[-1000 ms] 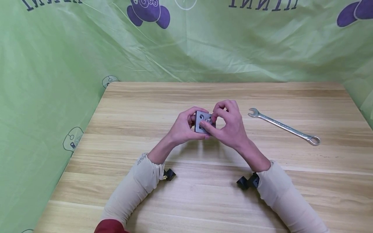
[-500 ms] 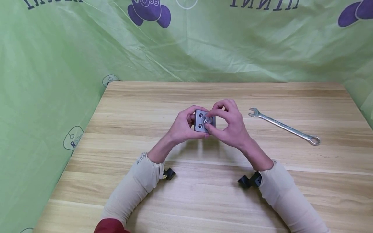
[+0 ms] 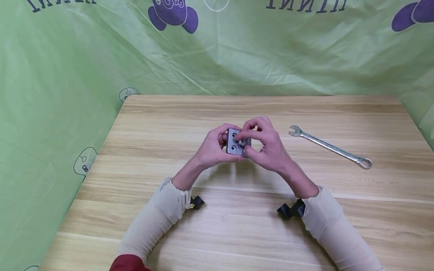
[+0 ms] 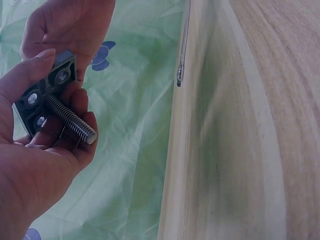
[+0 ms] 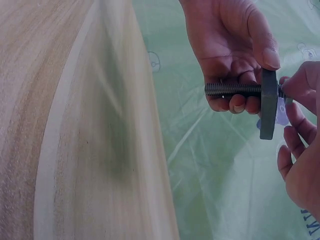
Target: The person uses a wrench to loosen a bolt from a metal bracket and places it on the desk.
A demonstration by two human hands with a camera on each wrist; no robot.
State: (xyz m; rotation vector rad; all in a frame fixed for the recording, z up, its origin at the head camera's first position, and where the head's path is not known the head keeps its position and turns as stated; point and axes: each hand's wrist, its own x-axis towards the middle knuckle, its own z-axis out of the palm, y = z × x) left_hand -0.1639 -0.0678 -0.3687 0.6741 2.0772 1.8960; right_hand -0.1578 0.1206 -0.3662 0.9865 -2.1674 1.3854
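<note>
My left hand (image 3: 214,148) grips a square grey metal plate (image 3: 232,142) by its edges, above the table. The plate has several round holes. A threaded bolt (image 4: 72,120) sticks out of its middle, pointing away from my right hand, as the left wrist view shows. In the right wrist view the same bolt stands square to the plate, over the curled left fingers. My right hand (image 3: 268,145) pinches the shiny metal end piece (image 3: 242,142) on the other face, between thumb and forefinger. Whether this piece is a nut or the bolt's head is hidden by the fingers.
A combination wrench (image 3: 330,146) lies on the wooden table (image 3: 162,120), right of my hands. Green printed cloth (image 3: 217,56) hangs behind the table and along its left side. Small black cameras (image 3: 197,202) are worn on both wrists.
The right thumb and forefinger have shifted around the shiny end piece, showing a turning motion. The thumb has moved down and right from the plate's face. The left hand and plate stay almost still.
</note>
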